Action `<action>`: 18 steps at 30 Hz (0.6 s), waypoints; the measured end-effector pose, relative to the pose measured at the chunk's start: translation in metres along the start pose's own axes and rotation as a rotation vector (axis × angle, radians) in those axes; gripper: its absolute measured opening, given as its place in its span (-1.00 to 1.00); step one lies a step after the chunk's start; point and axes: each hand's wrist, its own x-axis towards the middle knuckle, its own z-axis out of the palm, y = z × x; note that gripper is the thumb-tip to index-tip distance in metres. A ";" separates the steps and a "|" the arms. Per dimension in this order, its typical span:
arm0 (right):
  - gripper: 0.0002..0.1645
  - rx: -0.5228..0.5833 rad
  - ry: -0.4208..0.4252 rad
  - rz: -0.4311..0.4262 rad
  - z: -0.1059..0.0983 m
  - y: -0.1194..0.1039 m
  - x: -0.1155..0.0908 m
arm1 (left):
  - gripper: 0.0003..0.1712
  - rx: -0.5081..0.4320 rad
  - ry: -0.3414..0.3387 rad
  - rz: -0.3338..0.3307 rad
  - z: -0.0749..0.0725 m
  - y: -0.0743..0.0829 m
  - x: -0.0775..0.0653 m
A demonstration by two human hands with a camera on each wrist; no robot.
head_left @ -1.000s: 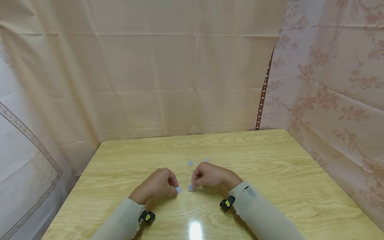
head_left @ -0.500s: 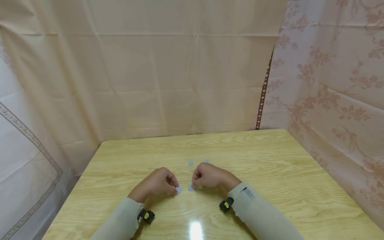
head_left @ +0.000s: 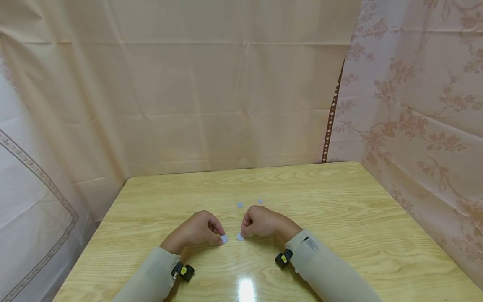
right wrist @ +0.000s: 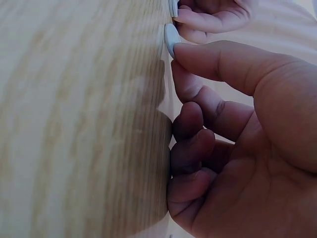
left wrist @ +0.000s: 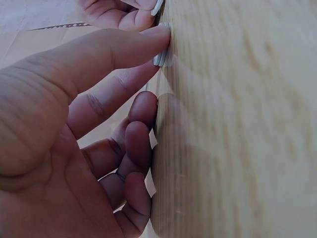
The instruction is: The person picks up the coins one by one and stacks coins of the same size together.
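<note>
Low over the table, my left hand (head_left: 201, 228) pinches pale, flat round discs (left wrist: 159, 60) between thumb and index finger; their edges look stacked in the left wrist view. Just to the right, my right hand (head_left: 262, 221) pinches another pale disc (right wrist: 171, 39), tilted against the tabletop, by its edge. A narrow gap separates the two hands' discs in the head view. The other fingers of both hands are curled near the wood. Beyond the hands, one pale disc (head_left: 240, 205) lies flat, and a smaller-looking one (head_left: 260, 201) lies to its right.
A light wood-grain table (head_left: 158, 197) spans the lower view. Behind it hangs a beige curtain (head_left: 226, 105), and a floral curtain (head_left: 426, 126) hangs at the right. Light glares off the near tabletop. Each wrist wears a black strap device (head_left: 185, 272).
Both wrists have shifted very slightly to the left. The hands keep their pinch, and the two far discs lie where they were.
</note>
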 end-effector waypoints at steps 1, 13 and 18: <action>-0.76 -0.003 0.000 -0.001 0.000 0.000 0.000 | -0.85 0.001 0.000 0.000 0.000 0.000 0.000; -0.74 -0.005 -0.009 -0.008 0.000 0.001 0.001 | -0.84 0.012 -0.004 0.006 0.000 0.001 0.000; -0.75 -0.011 -0.007 -0.001 0.001 0.001 0.001 | -0.84 0.016 -0.005 0.013 0.000 0.001 -0.001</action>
